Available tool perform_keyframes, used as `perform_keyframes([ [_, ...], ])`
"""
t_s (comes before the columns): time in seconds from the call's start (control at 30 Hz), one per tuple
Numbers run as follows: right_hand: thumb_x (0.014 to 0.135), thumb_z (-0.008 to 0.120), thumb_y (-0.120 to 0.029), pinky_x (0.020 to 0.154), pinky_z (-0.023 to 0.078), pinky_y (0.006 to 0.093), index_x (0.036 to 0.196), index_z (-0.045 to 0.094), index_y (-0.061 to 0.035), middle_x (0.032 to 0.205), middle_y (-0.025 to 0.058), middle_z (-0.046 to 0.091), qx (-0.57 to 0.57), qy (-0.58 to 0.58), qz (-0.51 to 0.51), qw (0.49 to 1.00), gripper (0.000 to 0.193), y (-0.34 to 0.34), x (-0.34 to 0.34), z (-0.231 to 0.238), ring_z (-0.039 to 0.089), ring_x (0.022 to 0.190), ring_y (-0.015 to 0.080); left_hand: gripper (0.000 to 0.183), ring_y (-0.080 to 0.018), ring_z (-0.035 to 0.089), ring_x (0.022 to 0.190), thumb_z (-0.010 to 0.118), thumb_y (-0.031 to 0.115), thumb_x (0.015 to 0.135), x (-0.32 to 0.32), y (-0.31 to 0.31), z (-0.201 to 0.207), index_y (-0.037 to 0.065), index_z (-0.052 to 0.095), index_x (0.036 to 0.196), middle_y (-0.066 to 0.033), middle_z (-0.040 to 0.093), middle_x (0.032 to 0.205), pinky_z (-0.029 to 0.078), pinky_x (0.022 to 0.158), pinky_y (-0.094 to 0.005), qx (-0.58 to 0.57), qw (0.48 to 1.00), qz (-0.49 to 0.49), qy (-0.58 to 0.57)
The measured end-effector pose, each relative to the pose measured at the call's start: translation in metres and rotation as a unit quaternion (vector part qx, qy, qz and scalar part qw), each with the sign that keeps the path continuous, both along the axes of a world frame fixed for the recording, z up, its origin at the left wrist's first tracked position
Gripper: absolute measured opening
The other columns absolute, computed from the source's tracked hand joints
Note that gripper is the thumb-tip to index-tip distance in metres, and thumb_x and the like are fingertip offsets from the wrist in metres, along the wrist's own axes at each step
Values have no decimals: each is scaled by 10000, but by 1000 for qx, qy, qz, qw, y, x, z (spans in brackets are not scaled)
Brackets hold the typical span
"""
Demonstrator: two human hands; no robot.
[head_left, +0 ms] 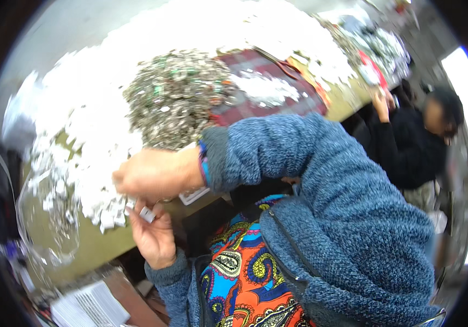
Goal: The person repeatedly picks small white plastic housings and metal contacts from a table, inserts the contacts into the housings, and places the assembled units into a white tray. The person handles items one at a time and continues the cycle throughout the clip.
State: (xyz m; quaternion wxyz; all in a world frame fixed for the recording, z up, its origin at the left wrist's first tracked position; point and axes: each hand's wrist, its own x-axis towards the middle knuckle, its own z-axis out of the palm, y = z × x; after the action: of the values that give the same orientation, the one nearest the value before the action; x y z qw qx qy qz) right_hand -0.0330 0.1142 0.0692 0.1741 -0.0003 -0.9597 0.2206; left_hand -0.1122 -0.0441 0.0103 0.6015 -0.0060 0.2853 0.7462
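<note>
My left hand [155, 238] is closed at the table's near edge, pinching a small white tag [147, 214] between thumb and fingers. Just above it, my right hand [156, 172] reaches across to the left. It is smeared by motion, and its fingertips are hidden, so whether it holds anything cannot be told. Loose white tags [104, 203] lie heaped beside both hands. Beyond the right wrist rises a mound of small grey-brown, shiny pieces [171, 98], with bits of green and orange among them.
A plaid cloth [245, 61] carries a small white heap [267, 89] and scissors [279, 61]. Clear plastic [54, 240] lies on the table's left end. Papers [89, 306] sit below the near-left edge. Another person [408, 144] works at right, hands by something red.
</note>
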Motion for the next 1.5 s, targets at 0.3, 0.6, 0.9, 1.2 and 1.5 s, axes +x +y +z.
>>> perform_keyframes([
  [0.3, 668, 722, -188, 686, 553, 389, 723, 673, -63, 850, 71, 620, 68, 180, 74, 979, 145, -28, 27, -12, 657, 824, 296, 245, -107, 512, 756, 573, 108, 984, -37, -27, -34, 92, 529, 1225, 2, 570, 1000, 424, 573, -230, -3, 997, -53, -60],
  [0.6, 666, 737, -121, 699, 526, 438, 842, 628, -13, 796, 147, 631, -85, 234, 31, 968, 234, -6, 40, -10, 637, 784, 372, 253, -82, 488, 694, 588, 197, 995, -27, -22, -21, 69, 532, 1206, -26, 577, 989, 416, 528, -212, 36, 994, -97, -41],
  [0.9, 812, 700, -62, 693, 520, 396, 848, 682, 3, 834, 123, 633, -72, 45, -247, 965, 76, 83, 73, 25, 641, 762, 320, 283, -192, 671, 866, 595, 81, 973, -10, 26, -8, -20, 536, 1231, -157, 638, 1081, 625, 684, -289, 58, 993, 2, 103],
  [1.2, 742, 602, 70, 811, 475, 409, 948, 740, -52, 849, 117, 653, 242, 29, -173, 954, 277, 132, 27, 27, 614, 850, 302, 250, -176, 675, 826, 583, 104, 986, -4, 42, -12, -33, 556, 1194, -191, 652, 1076, 619, 680, -296, 84, 988, 0, 129],
  [1.5, 817, 625, 36, 804, 520, 413, 1128, 682, -36, 901, 153, 713, 223, -5, -183, 958, 324, 139, 21, 22, 684, 827, 312, 249, -166, 661, 789, 586, 102, 984, -2, 41, -13, -43, 563, 1185, -191, 653, 1054, 610, 669, -297, 89, 988, -6, 123],
])
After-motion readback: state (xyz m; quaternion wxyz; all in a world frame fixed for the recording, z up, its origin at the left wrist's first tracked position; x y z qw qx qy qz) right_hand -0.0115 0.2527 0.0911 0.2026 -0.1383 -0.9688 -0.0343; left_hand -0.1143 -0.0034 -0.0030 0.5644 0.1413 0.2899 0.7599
